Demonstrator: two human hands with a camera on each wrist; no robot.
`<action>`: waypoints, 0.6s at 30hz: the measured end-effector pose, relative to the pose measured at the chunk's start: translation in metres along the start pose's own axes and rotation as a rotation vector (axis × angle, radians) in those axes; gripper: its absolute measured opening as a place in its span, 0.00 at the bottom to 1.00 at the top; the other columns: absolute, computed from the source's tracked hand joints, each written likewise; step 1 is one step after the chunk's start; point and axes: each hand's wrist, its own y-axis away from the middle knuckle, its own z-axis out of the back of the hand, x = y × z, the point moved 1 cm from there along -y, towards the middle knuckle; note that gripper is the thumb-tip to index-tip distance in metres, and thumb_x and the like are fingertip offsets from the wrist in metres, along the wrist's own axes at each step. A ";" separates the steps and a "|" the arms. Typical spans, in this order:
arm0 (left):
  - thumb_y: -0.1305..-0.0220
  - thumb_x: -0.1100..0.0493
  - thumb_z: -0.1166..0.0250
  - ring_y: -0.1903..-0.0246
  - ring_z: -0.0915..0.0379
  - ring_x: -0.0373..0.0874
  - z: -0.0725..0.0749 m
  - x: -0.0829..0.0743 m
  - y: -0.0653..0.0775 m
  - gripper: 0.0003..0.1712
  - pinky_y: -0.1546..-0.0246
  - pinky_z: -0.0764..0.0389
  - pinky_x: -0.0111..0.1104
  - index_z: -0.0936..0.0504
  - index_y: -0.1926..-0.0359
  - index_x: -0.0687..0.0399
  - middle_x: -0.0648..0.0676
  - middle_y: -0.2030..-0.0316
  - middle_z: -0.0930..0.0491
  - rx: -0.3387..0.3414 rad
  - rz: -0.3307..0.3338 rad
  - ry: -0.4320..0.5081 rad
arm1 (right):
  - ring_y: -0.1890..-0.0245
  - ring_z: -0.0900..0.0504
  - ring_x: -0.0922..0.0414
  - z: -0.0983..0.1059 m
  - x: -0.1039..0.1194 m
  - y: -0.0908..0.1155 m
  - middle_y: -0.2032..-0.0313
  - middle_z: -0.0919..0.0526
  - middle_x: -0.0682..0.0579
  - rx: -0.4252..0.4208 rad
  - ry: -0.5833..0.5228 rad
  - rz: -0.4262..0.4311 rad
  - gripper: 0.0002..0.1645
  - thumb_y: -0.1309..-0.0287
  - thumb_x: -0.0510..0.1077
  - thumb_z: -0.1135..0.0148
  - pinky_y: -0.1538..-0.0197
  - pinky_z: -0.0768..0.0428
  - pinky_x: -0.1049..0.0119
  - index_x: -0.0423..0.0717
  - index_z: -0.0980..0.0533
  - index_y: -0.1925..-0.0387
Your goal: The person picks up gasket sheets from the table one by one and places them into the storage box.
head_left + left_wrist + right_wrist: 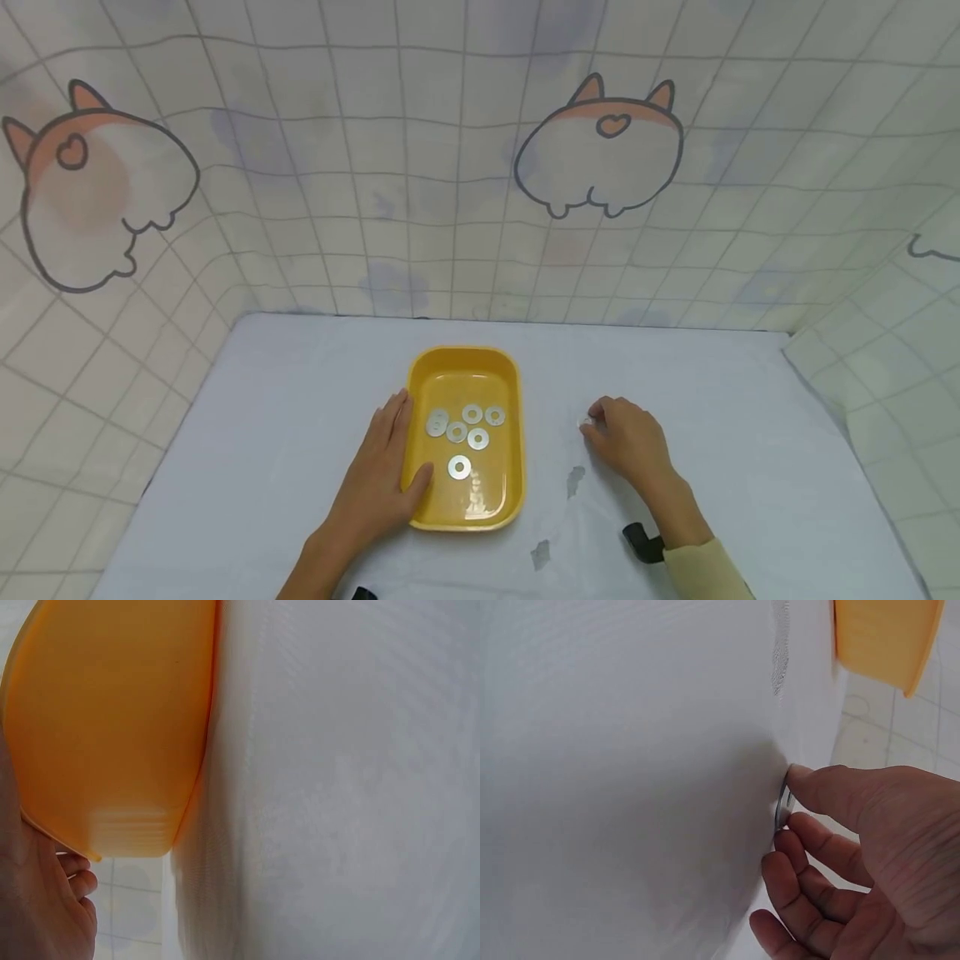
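A yellow plastic tray [498, 487] stands on the white-covered table, with several flat silver washers [459, 476] lying in it, two of them overlapping. My left hand [381, 479] rests along the tray's left rim, fingers extended and the thumb over the near part of that side. The left wrist view shows the tray's outer wall [112, 720] beside this hand. Right of the tray, my right hand [632, 440] pinches one washer [781, 806] between thumb and fingertips. That washer stands on edge, at or just over the table cloth; whether it touches cannot be told.
Two grey patches [575, 482] mark the white cloth [720, 400] between the tray and my right arm. A black wrist device [643, 543] sits at the right wrist. Behind the table hangs a grid-patterned curtain [435, 167] with cartoon animals.
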 end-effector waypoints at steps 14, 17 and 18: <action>0.34 0.50 0.35 0.18 0.47 0.61 0.000 0.000 0.000 0.53 0.13 0.68 0.29 0.47 0.18 0.67 0.63 0.17 0.47 -0.023 -0.016 -0.005 | 0.75 0.22 0.55 0.005 0.006 -0.002 0.67 0.10 0.45 0.000 0.071 0.028 0.14 0.39 0.46 0.29 0.66 0.17 0.57 0.38 0.14 0.60; 0.34 0.51 0.34 0.18 0.47 0.61 0.000 -0.001 0.000 0.53 0.12 0.65 0.32 0.47 0.18 0.67 0.63 0.17 0.47 -0.026 -0.015 -0.006 | 0.75 0.22 0.54 0.005 0.006 -0.002 0.67 0.10 0.44 -0.003 0.073 0.026 0.14 0.39 0.46 0.29 0.65 0.16 0.56 0.38 0.14 0.60; 0.34 0.51 0.34 0.18 0.47 0.61 0.000 -0.001 0.000 0.53 0.12 0.65 0.32 0.48 0.17 0.67 0.63 0.17 0.47 -0.023 -0.012 -0.004 | 0.75 0.21 0.54 0.005 0.006 -0.002 0.67 0.10 0.44 -0.004 0.073 0.025 0.14 0.39 0.46 0.29 0.65 0.16 0.56 0.38 0.14 0.60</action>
